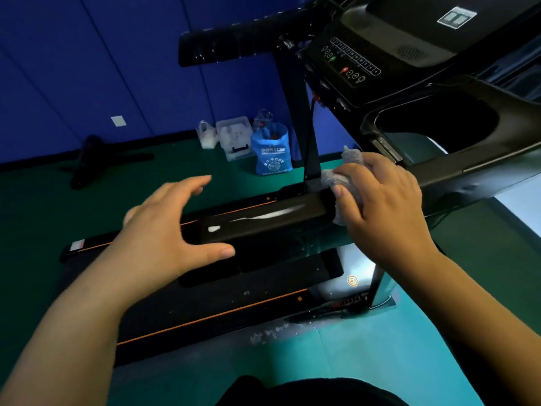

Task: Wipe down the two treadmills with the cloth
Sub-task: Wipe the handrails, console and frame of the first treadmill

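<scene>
Nearest, teal-green floor (366, 361) runs under the deck (219, 306) of a black treadmill (468, 174), its belt edged with orange lines. Above the deck, both bare forearms reach to the near handrail (263, 227), a dark bar with a pale streak along its top. The left hand (169, 230) is over the bar's free end, its grip open and holding nothing, fingers spread and thumb stretched along the near side; whether it touches the bar I cannot tell. The right hand (380, 200) has its grip closed on a crumpled grey cloth (336, 178), pressed onto the handrail just beside where it joins the frame. Higher up is the console (351, 63) with rows of buttons. Farther off, a blue bag (272, 153), a clear box (234, 136) and a white bag (206, 136) stand on the floor against the blue wall (87, 68)
</scene>
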Motion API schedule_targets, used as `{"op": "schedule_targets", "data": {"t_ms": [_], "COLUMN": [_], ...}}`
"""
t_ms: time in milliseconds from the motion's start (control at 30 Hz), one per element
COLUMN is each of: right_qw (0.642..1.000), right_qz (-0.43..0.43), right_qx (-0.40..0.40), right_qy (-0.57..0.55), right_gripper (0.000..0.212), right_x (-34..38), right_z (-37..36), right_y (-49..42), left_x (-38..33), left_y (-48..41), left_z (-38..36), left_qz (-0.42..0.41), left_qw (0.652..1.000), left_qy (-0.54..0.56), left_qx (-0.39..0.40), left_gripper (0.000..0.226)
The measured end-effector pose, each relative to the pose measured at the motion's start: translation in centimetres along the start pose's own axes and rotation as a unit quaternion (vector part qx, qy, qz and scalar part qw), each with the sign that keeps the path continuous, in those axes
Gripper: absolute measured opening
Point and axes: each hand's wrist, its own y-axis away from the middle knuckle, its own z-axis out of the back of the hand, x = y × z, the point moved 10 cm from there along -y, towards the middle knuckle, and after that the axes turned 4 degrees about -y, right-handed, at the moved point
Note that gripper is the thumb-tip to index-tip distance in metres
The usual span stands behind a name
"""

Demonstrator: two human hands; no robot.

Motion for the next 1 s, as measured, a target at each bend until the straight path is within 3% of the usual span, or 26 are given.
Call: {"op": "schedule_targets", "data": {"t_ms": [100,233,333,533,700,867,1000], "right_qw": [1.0,0.998,0.996,0.99,0.986,0.985,0.993], "right_qz": [-0.02,-0.043,-0.067,-0.105,-0.093,-0.029,0.031], "right_qx": [-0.01,-0.037,-0.062,-0.085,-0.113,-0.144,-0.101], "right_qy": [-0.001,0.002,-0.008,-0.034,-0.08,-0.089,-0.052], "right_gripper": [0.044,0.041,0.042,0.041,0.034,0.032,0.037], "right_x": [-0.1,0.4,0.5,4.1,11.0,18.1,20.4], "right_z": [0.0,0.0,0.0,-1.6,-3.3,-4.8,-6.1], "right_y": [-0.2,-0.4,-0.4,0.6,2.4,4.3,5.4], "left_x": [3.6,5.3,5.4,7.2,7.0,6.7,6.5], "left_y": [1.0,0.7,0.3,0.3,-0.1,-0.1,-0.1], "left_z": [-1.5,-3.6,-4.1,-4.6,-4.7,-4.5,-4.4], "left_qz": [0.03,0.0,-0.04,-0.068,-0.122,-0.156,-0.177], "left_qw": [0.999,0.997,0.998,0.991,0.985,0.978,0.974], "left_qy": [0.027,0.033,0.026,0.111,0.123,0.136,0.142], "left_qx": [0.036,0.072,0.046,0.02,0.008,-0.005,-0.005], "left_gripper": [0.108,0.081,0.066,0.079,0.07,0.054,0.045]}}
